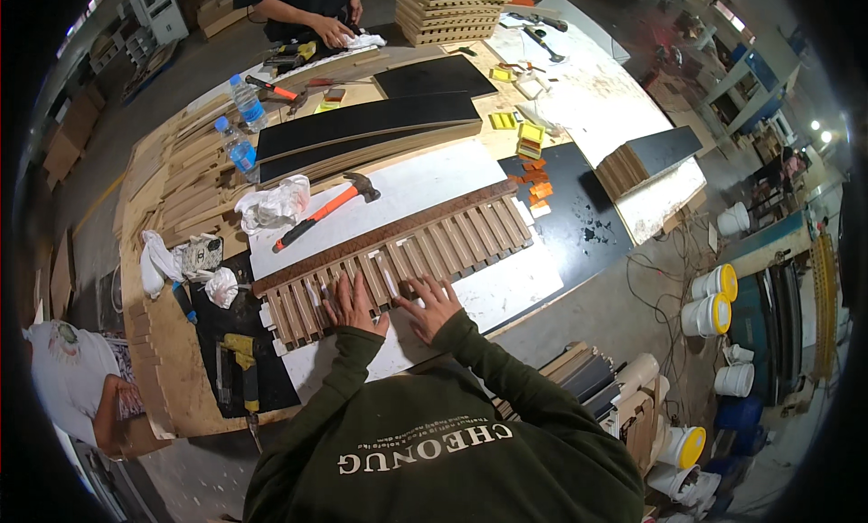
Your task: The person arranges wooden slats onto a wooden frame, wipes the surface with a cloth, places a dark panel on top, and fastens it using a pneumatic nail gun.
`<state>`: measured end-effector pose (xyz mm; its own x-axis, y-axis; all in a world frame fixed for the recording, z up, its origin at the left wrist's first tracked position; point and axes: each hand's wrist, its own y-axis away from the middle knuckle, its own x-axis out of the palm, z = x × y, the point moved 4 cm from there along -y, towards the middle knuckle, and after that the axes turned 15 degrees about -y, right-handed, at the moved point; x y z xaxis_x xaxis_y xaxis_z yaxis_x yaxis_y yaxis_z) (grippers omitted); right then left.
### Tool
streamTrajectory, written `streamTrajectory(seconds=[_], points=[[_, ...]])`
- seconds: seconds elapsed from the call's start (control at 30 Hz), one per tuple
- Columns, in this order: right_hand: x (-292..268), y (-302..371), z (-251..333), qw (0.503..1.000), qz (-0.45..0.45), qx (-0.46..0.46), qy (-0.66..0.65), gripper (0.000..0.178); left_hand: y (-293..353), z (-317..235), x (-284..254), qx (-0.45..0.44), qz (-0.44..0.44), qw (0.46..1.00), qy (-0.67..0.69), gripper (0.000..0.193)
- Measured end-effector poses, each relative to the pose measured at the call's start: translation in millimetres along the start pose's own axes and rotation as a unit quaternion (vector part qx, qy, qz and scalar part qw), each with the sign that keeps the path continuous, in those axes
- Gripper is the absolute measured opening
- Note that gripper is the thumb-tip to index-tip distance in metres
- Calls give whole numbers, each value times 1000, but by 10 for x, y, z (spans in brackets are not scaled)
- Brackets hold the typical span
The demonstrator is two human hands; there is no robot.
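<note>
A long slatted wooden panel (411, 259) lies across the table before me, its brown strips set in a row with gaps between them. My left hand (357, 305) rests on the near side of the slats with its fingers spread. To its right, my right hand (431, 310) touches the near ends of the slats, fingers stretched and apart. Neither hand grips anything. Small white pieces show between some slats near my fingers. Beyond the panel, a claw hammer (327, 211) with an orange and black handle lies on a white board (434, 184).
Dark boards (371, 125) are stacked behind the hammer, with water bottles (237, 145) at their left. A yellow and black power tool (240, 369) lies at the near left. Orange and yellow pieces (540, 190) are at the right. Across the table, another person's hands (334, 30) hold a white cloth.
</note>
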<state>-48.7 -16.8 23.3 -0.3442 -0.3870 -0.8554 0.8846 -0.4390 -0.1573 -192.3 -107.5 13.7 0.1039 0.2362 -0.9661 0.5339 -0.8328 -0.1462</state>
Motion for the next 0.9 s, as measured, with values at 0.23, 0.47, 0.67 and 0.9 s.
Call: streamTrajectory(seconds=[0.23,0.47,0.67,0.9], points=[[-169,64,22,996,-42,1,-72,47,-77,80,-31,-34,-15,999,-7,94],[80,-564,185,997,-54,-30,-51,51,-28,260,-129,-73,-28,997,-22,89],[286,-817,293,999,28,-21,14,54,153,563,-172,-67,-103,991,48,86],[314,-559,309,998,41,-30,38,54,233,674,-169,-73,-131,987,54,86]])
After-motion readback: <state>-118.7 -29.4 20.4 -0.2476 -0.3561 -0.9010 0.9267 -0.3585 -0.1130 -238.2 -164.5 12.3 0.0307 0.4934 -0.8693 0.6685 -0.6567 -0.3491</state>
